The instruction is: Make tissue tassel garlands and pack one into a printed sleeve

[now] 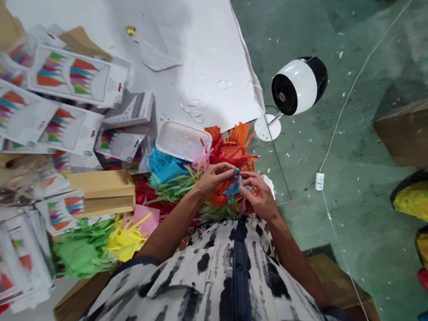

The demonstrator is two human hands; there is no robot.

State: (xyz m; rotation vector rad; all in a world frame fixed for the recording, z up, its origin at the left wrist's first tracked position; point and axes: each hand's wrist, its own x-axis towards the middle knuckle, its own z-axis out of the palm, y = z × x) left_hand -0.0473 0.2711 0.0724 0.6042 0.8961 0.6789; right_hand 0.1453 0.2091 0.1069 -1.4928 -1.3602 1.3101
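Close in front of my body, my left hand (pixel 215 177) pinches the top of a blue paper tassel (pixel 233 189). From the other side, the fingers of my right hand (pixel 258 195) are closed on the same tassel, whose strips hang down. Beneath and beyond the hands lie red fringed paper (pixel 227 152) and orange fringed paper (pixel 242 139). To the left of my left hand are blue fringed paper (pixel 167 166) and light green strips (pixel 177 186). A white plastic tray (pixel 184 140) stands just behind these on the table corner.
Boxes printed with tassel garlands (pixel 77 76) pile up at left on the white table (pixel 212 42). Green (pixel 86 249) and yellow fringed paper (pixel 127 238) lie near my left arm. A white and black fan (pixel 298 86) stands on the right, with a cable and power strip (pixel 319 181) on the floor.
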